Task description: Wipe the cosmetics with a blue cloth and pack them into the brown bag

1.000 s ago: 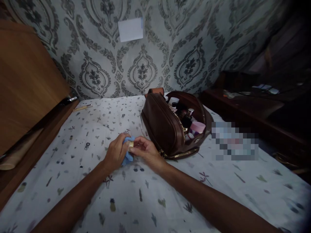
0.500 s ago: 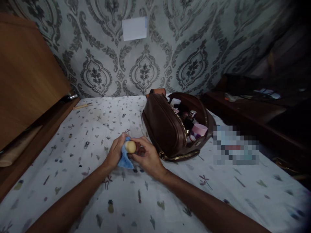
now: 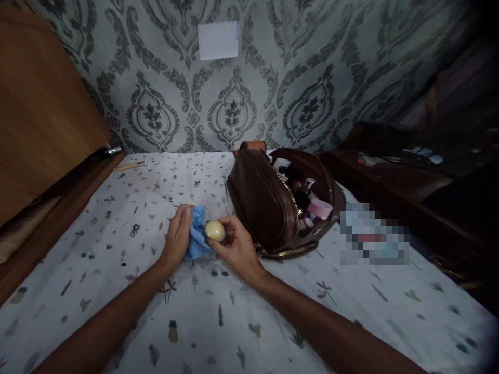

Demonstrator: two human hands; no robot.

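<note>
Between thumb and fingers, my right hand [image 3: 237, 243] grips a small round jar [image 3: 214, 230] with a shiny pale-yellow lid. My left hand [image 3: 178, 235] is closed on a blue cloth [image 3: 198, 234], which hangs down just left of the jar. A narrow gap shows between the jar's lid and most of the cloth; whether they touch at the lower edge I cannot tell. Right beside my right hand stands a dark brown toiletry bag [image 3: 259, 195], unzipped, with a pink-lidded container [image 3: 320, 209] and other cosmetics inside.
A white sheet with small plant prints [image 3: 218, 311] covers the surface. A brush-like stick [image 3: 130, 166] lies at the back left by a wooden panel [image 3: 47, 104]. Right of the bag is a blurred-out item [image 3: 374, 236]. Patterned wallpaper [image 3: 159, 114] closes off the back.
My hands have moved apart slightly. The jar has come out of the cloth toward the right and its lid now faces up more. The cloth stays in my left hand.
</note>
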